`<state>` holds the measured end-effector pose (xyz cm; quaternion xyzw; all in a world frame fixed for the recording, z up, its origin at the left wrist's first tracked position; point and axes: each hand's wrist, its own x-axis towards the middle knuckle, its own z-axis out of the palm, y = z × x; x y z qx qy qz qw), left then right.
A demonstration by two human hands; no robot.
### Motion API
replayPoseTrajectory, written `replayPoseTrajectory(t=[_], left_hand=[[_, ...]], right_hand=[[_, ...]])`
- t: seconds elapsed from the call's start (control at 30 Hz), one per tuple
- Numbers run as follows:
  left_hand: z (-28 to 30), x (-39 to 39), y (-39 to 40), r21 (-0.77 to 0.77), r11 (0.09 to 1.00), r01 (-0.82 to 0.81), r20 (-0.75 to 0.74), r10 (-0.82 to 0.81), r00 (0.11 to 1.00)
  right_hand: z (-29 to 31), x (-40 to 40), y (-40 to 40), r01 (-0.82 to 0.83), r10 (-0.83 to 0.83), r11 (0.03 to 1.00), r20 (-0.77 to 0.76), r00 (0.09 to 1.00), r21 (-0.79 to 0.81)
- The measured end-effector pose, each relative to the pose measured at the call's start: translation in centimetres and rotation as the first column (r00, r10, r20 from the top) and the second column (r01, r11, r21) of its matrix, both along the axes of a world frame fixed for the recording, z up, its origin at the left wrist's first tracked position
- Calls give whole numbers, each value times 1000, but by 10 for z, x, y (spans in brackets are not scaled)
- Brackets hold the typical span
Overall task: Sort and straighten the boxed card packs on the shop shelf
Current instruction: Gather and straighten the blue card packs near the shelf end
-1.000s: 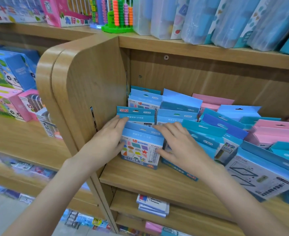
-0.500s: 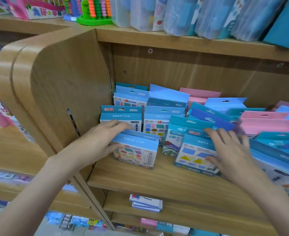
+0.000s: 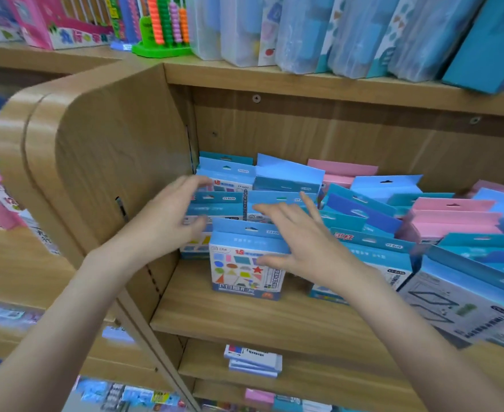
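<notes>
A blue and white card pack printed with coloured shapes (image 3: 238,269) stands upright near the front left of the wooden shelf (image 3: 244,316). My right hand (image 3: 301,242) lies on its top and right side, thumb against the front face, fingers spread. My left hand (image 3: 173,215) reaches into the left corner, fingers over the blue packs (image 3: 218,203) standing behind, thumb by their front. More blue packs (image 3: 286,176) and pink packs (image 3: 452,218) stand crowded and tilted to the right.
The shelf's rounded wooden side panel (image 3: 102,162) rises at the left. A larger blue box (image 3: 464,304) leans at the front right. Plastic cases (image 3: 348,31) and an abacus (image 3: 164,28) fill the shelf above. A small stack of packs (image 3: 253,361) lies on the shelf below.
My right hand came back left from the right-hand packs onto the shapes pack. My left hand left that pack and reached up into the rear corner packs. The shapes pack now stands further right.
</notes>
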<state>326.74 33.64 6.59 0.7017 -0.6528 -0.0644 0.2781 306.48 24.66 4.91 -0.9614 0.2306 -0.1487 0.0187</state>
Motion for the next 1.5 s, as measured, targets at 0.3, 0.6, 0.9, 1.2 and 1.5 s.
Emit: replayPoseTrajectory(t=[0.3, 0.6, 0.9, 1.2, 1.5], left_hand=[[-6, -9, -19, 223, 936, -271, 674, 53, 736], [-1, -14, 41, 314, 933, -177, 683, -92, 725], [-7, -10, 44, 260, 957, -130, 647, -73, 759], [-11, -9, 23, 303, 952, 51, 480, -198, 854], [-18, -43, 1, 143, 965, 219, 541, -261, 799]], right_hand=[[-4, -18, 1, 116, -135, 978, -99, 986, -176], [0, -2, -8, 114, -117, 992, -38, 992, -61], [6, 50, -15, -140, 87, 935, 171, 981, 327], [12, -36, -32, 247, -251, 968, -113, 961, -52], [-31, -57, -40, 304, -299, 910, 65, 952, -282]])
